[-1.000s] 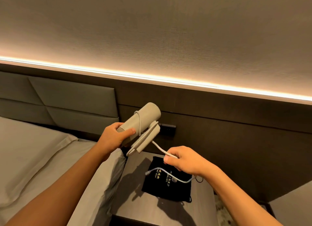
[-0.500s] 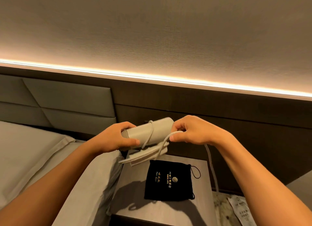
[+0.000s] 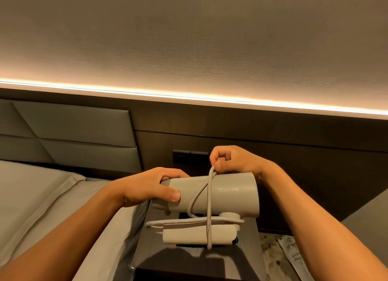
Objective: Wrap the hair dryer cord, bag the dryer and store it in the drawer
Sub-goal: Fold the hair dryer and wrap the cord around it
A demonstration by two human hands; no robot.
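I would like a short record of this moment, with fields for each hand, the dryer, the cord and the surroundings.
left hand: left hand grips one end of the hair dryer
right hand: right hand pinches the cord above the barrel
dryer: held level, handle folded beneath the barrel
cord: looped around barrel and handle, crossing itself
below: nightstand
left side: bed
behind: switch panel

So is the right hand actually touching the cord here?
Touching. In the head view the right hand pinches the cord between its fingertips just above the hair dryer, with the cord running straight up into the grip.
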